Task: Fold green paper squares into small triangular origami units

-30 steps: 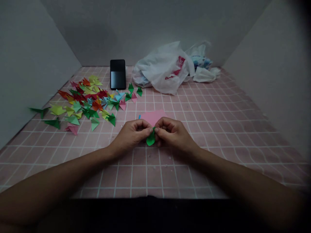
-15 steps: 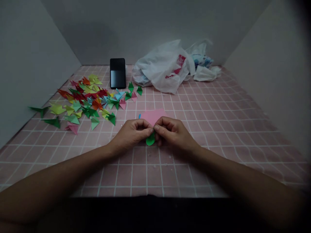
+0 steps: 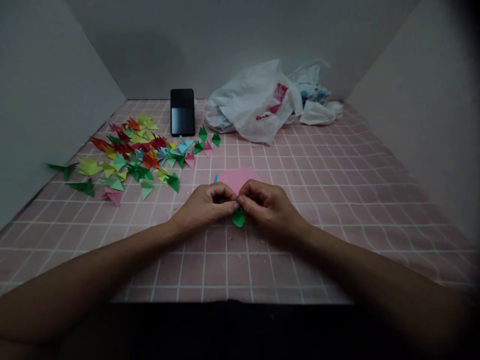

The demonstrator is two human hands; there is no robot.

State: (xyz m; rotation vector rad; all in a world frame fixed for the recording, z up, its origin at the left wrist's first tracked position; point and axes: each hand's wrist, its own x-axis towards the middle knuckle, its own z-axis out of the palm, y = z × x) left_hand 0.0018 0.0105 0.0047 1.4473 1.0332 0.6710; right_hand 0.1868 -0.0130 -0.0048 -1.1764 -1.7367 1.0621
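A small piece of green paper is pinched between both hands near the middle of the table, its rounded lower end hanging below the fingertips. My left hand is closed on it from the left, thumb and index finger together. From the right, my right hand grips it the same way, the fingertips of both hands meeting. The upper part of the green paper is hidden by the fingers. Just beyond the hands lies a pink sheet of paper, with a small blue scrap at its left edge.
Many folded paper pieces in several colours are spread over the left of the table. A black phone stands upright behind them. At the back are a white plastic bag and crumpled white tissue. Walls enclose three sides.
The visible end of the green paper has shifted slightly right and turned, now looking more pointed. Both hands keep their pinch in nearly the same place.
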